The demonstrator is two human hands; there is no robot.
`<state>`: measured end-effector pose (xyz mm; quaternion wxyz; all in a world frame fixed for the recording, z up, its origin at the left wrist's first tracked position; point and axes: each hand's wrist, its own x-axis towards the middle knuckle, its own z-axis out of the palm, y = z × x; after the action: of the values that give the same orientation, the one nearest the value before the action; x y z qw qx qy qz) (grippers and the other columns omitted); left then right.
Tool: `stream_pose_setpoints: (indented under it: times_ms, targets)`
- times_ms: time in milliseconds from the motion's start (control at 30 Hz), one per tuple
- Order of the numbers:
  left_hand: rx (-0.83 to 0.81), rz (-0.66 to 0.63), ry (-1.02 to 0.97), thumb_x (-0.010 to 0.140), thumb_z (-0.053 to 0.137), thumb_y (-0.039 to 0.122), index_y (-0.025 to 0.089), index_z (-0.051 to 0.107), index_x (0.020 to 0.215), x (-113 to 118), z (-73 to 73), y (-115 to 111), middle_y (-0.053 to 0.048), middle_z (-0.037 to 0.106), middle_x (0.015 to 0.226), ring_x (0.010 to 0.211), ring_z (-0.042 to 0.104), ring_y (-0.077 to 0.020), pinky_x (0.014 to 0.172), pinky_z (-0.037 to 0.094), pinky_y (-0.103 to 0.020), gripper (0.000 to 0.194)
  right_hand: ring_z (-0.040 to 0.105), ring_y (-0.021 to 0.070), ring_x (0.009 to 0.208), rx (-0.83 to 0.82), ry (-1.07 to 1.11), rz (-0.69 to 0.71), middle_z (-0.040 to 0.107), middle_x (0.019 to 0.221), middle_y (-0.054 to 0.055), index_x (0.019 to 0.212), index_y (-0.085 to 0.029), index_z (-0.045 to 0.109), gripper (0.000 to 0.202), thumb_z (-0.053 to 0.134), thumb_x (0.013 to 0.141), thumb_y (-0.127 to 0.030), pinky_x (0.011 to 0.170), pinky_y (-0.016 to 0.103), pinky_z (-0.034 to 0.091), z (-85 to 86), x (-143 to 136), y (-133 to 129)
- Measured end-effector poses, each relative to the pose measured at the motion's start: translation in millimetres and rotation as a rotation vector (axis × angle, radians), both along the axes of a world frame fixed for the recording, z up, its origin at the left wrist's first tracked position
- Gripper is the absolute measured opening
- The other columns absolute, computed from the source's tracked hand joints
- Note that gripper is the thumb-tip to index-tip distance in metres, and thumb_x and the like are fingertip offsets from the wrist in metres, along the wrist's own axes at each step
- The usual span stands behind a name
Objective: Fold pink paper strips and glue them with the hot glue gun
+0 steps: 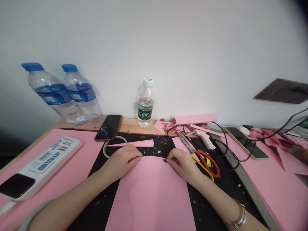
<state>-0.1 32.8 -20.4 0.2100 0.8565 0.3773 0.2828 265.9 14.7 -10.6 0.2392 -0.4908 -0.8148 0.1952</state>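
Observation:
A large sheet of pink paper [156,195] lies in front of me, its far edge slightly bowed upward. My left hand [126,158] pinches the far left corner of the sheet, thumb on top. At the far right corner, my right hand [179,160] grips the paper between thumb and fingers. Just beyond the sheet is a narrow pointed strip of pink paper [134,143]. Scissors [204,163] with red and yellow handles rest right beside my right hand, near a white glue gun [204,138].
A black mat [96,205] covers the work surface. Blue-capped bottles [79,93] and a small water bottle [145,109] stand by the wall. A phone [108,127], a white power bank [43,166], another phone [245,142], black cables and pink paper scraps [174,128] lie around.

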Motion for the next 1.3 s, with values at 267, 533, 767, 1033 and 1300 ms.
stream_pose_setpoints:
  times_ms: [267,533,767,1033,1300]
  targets:
    - [0.042,0.035,-0.001,0.088,0.052,0.012,0.016,0.068,0.081,3.9,-0.5,-1.9,-0.003,0.068,0.081,0.078,0.061,-0.0165,0.073,0.046,-0.027,0.019,0.061,0.0217,0.086,0.307,-0.134,0.062,0.069,0.091,0.007,0.081,-0.018,0.06,0.011,0.054,0.088,-0.013,0.08,0.037,0.044,3.1,1.7,2.8]
    - [0.06,0.066,0.002,0.089,0.049,0.014,0.017,0.069,0.081,5.7,-6.4,-4.0,-0.004,0.066,0.084,0.081,0.06,-0.0172,0.075,0.047,-0.029,0.022,0.065,0.0203,0.089,0.191,-0.099,0.057,0.071,0.094,0.007,0.085,-0.019,0.06,0.01,0.055,0.086,-0.011,0.076,0.033,0.053,1.0,-6.2,-2.8]
    - [0.055,0.041,0.023,0.091,0.046,0.011,0.015,0.067,0.081,5.3,-4.2,-3.5,-0.004,0.061,0.081,0.078,0.057,-0.0157,0.071,0.045,-0.027,0.024,0.065,0.0223,0.099,0.307,-0.104,0.055,0.07,0.108,0.01,0.083,-0.019,0.061,0.014,0.052,0.086,-0.01,0.082,0.037,0.054,-4.2,-2.1,-0.4]
    - [0.311,-0.035,0.218,0.094,0.04,0.011,0.01,0.065,0.091,0.9,0.3,0.2,-0.007,0.056,0.08,0.076,0.051,-0.0182,0.068,0.044,-0.031,0.025,0.07,0.0225,0.088,0.252,-0.252,0.012,0.072,0.104,0.012,0.107,-0.015,0.061,0.023,0.048,0.089,-0.01,0.07,0.033,0.058,-6.3,-0.6,-0.5]
    - [0.27,-0.012,0.182,0.095,0.04,0.013,0.013,0.064,0.095,1.7,3.0,3.4,-0.007,0.061,0.088,0.082,0.056,-0.0183,0.072,0.049,-0.032,0.024,0.068,0.0216,0.096,0.231,-0.296,0.071,0.07,0.11,0.01,0.117,-0.014,0.059,0.039,0.045,0.084,-0.002,0.077,0.03,0.057,-0.7,4.1,-2.5]
